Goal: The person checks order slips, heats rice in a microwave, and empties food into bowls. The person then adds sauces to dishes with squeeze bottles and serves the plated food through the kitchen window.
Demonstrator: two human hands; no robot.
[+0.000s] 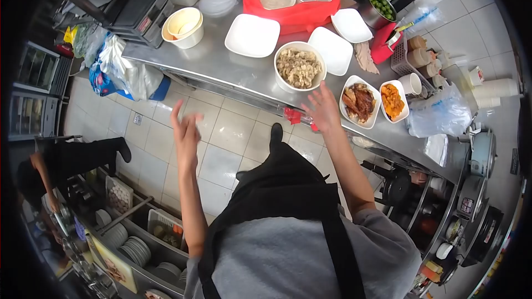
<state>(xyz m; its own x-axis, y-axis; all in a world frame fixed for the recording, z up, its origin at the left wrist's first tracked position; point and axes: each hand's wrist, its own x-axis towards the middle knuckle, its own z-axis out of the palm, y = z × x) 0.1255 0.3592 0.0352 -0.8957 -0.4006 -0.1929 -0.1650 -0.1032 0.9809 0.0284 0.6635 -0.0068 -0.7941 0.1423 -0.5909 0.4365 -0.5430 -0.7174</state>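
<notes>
While the counter [221,70] carries the filled bowl [281,80] near its edge, you seem at the reaching step: your empty right hand [323,109] spreads just beside it, your empty left hand [187,133] well apart. Lifting it would call for both.

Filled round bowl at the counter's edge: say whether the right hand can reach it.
Likely yes: the right hand, open and empty, is right by the bowl, with nothing visible between them.

My worktop [213,69] is glossy metal, the red bag [292,17] creased plastic, the bowl [280,80] by my right hand [323,110] smooth, the floor tiles [221,130] shiny, my apron [277,199] matt cloth.
</notes>
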